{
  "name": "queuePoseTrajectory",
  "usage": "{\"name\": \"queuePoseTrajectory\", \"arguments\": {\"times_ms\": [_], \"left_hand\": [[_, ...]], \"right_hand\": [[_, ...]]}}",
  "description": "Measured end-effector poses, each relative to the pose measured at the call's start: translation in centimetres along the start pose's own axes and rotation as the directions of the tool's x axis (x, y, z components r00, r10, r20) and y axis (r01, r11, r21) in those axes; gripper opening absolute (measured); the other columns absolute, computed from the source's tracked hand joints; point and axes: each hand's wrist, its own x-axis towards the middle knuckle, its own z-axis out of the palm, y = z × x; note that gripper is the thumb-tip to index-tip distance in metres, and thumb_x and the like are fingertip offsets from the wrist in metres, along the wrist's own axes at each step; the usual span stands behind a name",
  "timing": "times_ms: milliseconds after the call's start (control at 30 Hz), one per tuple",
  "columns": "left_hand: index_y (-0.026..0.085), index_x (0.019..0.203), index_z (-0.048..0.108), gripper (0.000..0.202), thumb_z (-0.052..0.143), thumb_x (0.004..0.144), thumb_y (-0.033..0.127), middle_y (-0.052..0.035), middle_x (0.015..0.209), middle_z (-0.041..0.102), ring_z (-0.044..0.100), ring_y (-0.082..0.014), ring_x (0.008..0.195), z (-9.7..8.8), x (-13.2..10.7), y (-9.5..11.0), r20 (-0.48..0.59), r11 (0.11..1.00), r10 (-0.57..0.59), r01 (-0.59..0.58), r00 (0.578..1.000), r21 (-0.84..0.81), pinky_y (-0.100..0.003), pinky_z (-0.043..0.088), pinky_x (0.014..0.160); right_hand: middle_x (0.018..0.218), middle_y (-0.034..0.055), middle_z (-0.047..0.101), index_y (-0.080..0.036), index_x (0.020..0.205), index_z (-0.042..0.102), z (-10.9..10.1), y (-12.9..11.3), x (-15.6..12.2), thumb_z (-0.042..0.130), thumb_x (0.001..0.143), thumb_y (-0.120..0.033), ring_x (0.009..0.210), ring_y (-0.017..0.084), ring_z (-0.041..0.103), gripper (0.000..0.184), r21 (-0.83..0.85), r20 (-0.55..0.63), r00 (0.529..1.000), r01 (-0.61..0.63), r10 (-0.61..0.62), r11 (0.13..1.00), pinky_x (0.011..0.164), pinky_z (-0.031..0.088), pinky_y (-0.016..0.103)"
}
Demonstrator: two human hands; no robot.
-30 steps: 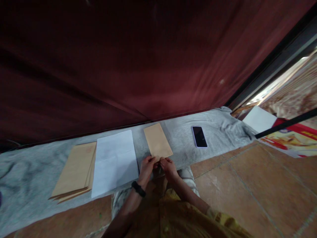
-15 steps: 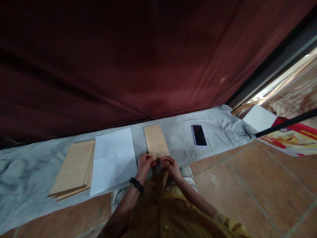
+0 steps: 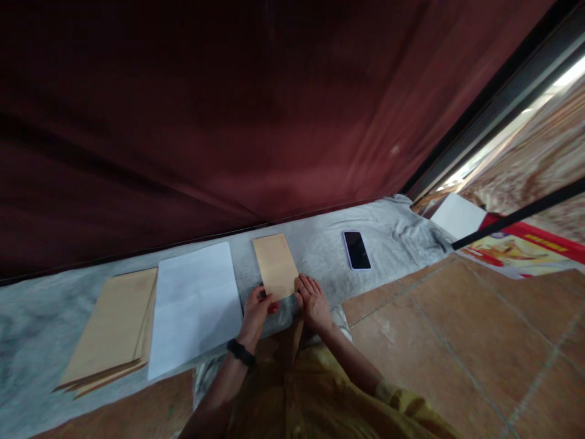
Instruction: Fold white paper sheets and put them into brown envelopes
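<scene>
Envelope of tan paper, rectangular, lies at the front edge of the grey plush cloth; the left hand pinches its near left corner, the right hand spreads flat over the near right, grip uncertain.

Lettering in view, none of it legible. The red package at far right bears a line of yellow characters on its red band, beside a printed picture; the strokes are too blurred to read. The envelope carries a faint reddish imprint near its far right corner, too small to decipher. The stack at left shows only indistinct marking.
</scene>
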Motion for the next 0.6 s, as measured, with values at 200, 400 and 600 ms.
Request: {"name": "queuePoseTrajectory", "arguments": {"times_ms": [200, 400, 600], "left_hand": [[0.015, 0.11, 0.06, 0.056, 0.079, 0.065, 0.042, -0.001, 0.067, 0.07, 0.063, -0.0128, 0.053, 0.7, -1.3, 1.1, 0.096, 0.995, 0.032, -0.022, 0.995, -0.097, -0.02, 0.044, 0.048], [0.014, 0.11, 0.06, 0.047, 0.073, 0.071, 0.036, -0.0005, 0.066, 0.069, 0.062, -0.0117, 0.054, 3.5, -1.6, 2.0, 0.143, 0.994, 0.088, -0.077, 0.986, -0.079, -0.02, 0.045, 0.049], [0.016, 0.107, 0.058, 0.041, 0.072, 0.073, 0.034, 0.001, 0.064, 0.067, 0.063, -0.0124, 0.053, 7.0, -0.1, 1.8, 0.163, 0.995, 0.1, -0.094, 0.982, -0.041, -0.022, 0.048, 0.052]], "right_hand": [[0.127, 0.0104, 0.069, -0.02, 0.132, 0.063, -2.3, 1.1, 0.7, 0.04, 0.102, -0.042, 0.116, 0.025, 0.063, 0.044, 0.444, -0.015, 0.976, -0.187, 0.216, 0.876, 0.103, 0.049, 0.041], [0.077, 0.0037, 0.072, -0.017, 0.102, 0.075, -2.6, 2.2, 1.8, 0.055, 0.086, -0.06, 0.061, 0.017, 0.062, 0.05, 0.783, 0.101, 0.85, -0.388, 0.517, 0.486, 0.058, 0.053, 0.028], [0.073, 0.0032, 0.069, -0.016, 0.101, 0.073, -3.3, 5.1, 3.5, 0.065, 0.071, -0.059, 0.058, 0.017, 0.06, 0.054, 0.809, 0.054, 0.775, -0.404, 0.63, 0.427, 0.056, 0.055, 0.031]]}}
